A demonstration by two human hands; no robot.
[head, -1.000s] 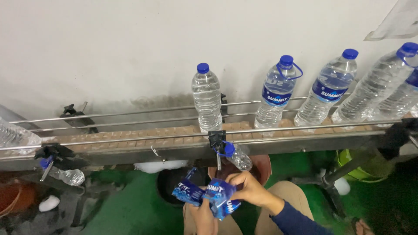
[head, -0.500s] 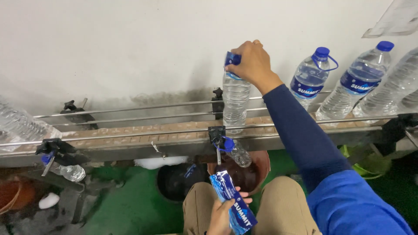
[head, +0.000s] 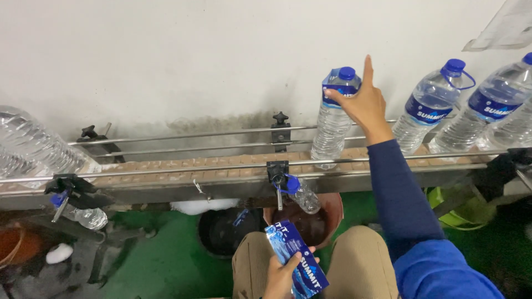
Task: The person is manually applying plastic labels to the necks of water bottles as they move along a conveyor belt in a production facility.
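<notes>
A clear plastic water bottle with a blue cap stands on the conveyor belt. A blue label sleeve sits around its shoulder. My right hand rests against that sleeve from the right, index finger pointing up and the other fingers loosely apart. Low in the view, over my lap, my left hand grips a stack of flat blue label sleeves.
Labelled bottles stand further right on the belt, and a bare bottle enters at the left. Steel guide rails run along the belt. A small bottle hangs under a rail clamp, above a brown bucket. A white wall rises behind.
The bottle has travelled right along the belt. My right hand slid the sleeve from the cap down to the shoulder and opened its fingers. The left hand keeps the sleeve stack.
</notes>
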